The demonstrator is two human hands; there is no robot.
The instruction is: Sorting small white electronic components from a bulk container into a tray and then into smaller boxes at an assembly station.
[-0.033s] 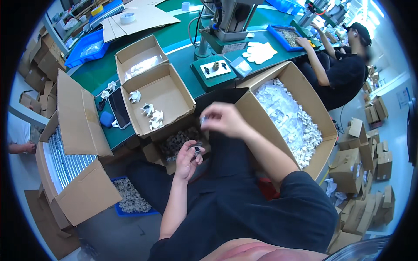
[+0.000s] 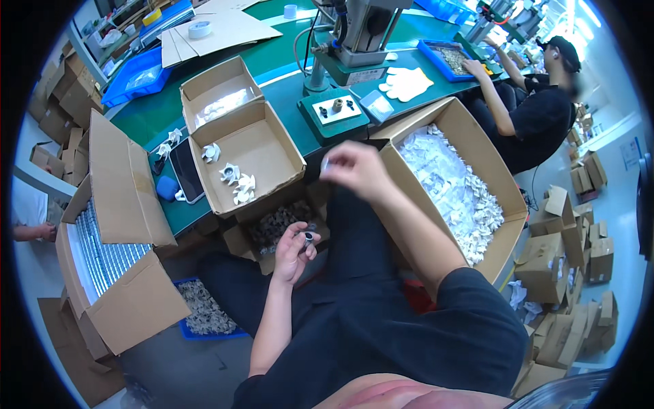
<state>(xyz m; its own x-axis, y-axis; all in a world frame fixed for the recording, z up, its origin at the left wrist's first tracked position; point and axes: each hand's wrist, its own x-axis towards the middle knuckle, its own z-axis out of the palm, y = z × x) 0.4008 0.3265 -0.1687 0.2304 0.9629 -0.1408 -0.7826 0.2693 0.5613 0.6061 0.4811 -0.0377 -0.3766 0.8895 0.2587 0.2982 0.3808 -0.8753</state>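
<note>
Holding a small dark-mouthed ring (image 2: 308, 237) above the lap (image 2: 355, 238), left hand (image 2: 292, 255) closed round it: looks light, stiff, perhaps slick, best taken by its outer wall. Farther out, right hand (image 2: 360, 169) pinches something small and pale (image 2: 325, 163), too blurred to name. Beyond, white finned pieces (image 2: 212, 151) in an open carton (image 2: 270, 139); likely light, perhaps breakable, hold by the middle.

- Press machine (image 2: 368, 31) standing on the green tabletop (image 2: 279, 97): a narrow, pale rectangular label (image 2: 366, 76) runs across the front of its base, with a row of small dark marks too fine to read.
- Wall (image 2: 627, 198) at the far right: a pale sign (image 2: 632, 153) with bluish markings, bent by the lens; its lettering is too blurred to make out.
- No words or numbers are legible.
</note>
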